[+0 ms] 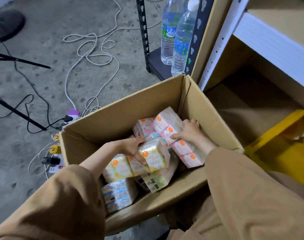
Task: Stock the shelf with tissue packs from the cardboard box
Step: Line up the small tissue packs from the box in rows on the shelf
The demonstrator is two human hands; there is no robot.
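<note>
An open cardboard box [113, 118] stands on the floor in front of me with several tissue packs inside. My left hand [133, 148] grips a yellow tissue pack [155, 157] near the box's middle. My right hand [187, 131] is closed on a long pink tissue pack [175, 146] that leans against the box's right wall. More yellow packs [119, 168], a blue pack [119, 194] and a pink pack [145, 126] lie loose in the box. The shelf [262, 40] with white posts and brown boards stands at the right, its lower level dark.
A yellow bin [283, 148] sits at the right, beside the box. Two water bottles [178, 35] stand on a low black rack [144, 33] behind the box. Cables and power strips [57, 153] lie on the concrete floor at the left, near tripod legs [17, 111].
</note>
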